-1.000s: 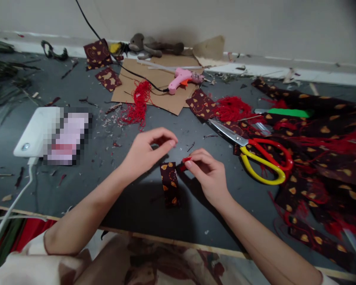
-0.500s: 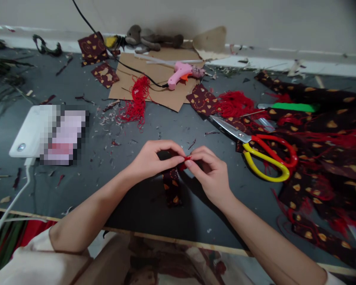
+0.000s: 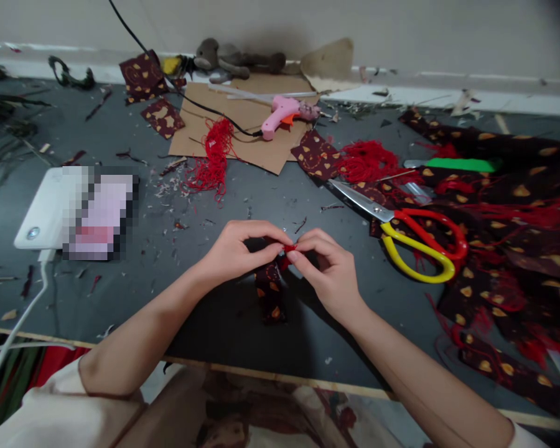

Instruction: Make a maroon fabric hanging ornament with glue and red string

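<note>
My left hand [image 3: 242,252] and my right hand [image 3: 326,267] meet above the dark tabletop, thumbs and fingertips pinched together. Between them is a small piece of red thread [image 3: 289,248], mostly covered by the fingers. A dark maroon fabric strip with gold heart-like marks [image 3: 270,295] hangs or lies just below the fingertips; whether the red thread is joined to it cannot be made out. To the right of my right hand lie scissors [image 3: 401,230] with one red and one yellow handle, blades pointing up and left.
A pink glue gun [image 3: 280,115] rests on cardboard [image 3: 256,152], near red tassels [image 3: 217,152]. Patterned fabric and red threads [image 3: 508,218] pile up at right. A white power bank [image 3: 44,205] with a cable sits beside a blurred phone [image 3: 105,214] at left. Scraps litter the table.
My hands stay almost in place, the left fingers shifting slightly on the red thread. The whole view has moved a little.
</note>
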Demonstrator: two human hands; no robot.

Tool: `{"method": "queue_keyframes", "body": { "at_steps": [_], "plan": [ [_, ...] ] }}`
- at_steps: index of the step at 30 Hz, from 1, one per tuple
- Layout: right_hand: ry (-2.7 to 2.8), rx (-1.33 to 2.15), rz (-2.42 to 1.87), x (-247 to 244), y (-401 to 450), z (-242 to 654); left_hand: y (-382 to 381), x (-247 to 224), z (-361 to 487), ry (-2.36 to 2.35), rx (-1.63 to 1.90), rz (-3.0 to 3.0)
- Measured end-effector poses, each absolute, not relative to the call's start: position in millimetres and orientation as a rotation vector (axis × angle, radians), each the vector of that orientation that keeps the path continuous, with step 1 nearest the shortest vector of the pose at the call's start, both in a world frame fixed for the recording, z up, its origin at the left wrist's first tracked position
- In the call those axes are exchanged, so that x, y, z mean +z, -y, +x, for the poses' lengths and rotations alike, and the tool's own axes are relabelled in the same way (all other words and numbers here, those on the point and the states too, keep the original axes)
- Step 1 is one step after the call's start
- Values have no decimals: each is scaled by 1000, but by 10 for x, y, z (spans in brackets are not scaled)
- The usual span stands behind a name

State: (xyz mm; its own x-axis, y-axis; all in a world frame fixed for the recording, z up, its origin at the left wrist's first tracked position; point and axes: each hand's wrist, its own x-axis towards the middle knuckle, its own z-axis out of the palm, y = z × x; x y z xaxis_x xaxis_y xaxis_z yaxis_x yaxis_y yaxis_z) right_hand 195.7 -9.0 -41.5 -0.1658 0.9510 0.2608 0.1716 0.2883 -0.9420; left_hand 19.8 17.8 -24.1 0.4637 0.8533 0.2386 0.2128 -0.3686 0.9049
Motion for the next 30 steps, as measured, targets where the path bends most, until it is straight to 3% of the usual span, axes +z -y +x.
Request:
{"method": "queue_keyframes", "body": {
  "at_steps": [30],
  "plan": [
    [1535, 1172, -1058, -389, 85, 1964, -177, -211, 188, -935, 880, 1806]
  ]
}}
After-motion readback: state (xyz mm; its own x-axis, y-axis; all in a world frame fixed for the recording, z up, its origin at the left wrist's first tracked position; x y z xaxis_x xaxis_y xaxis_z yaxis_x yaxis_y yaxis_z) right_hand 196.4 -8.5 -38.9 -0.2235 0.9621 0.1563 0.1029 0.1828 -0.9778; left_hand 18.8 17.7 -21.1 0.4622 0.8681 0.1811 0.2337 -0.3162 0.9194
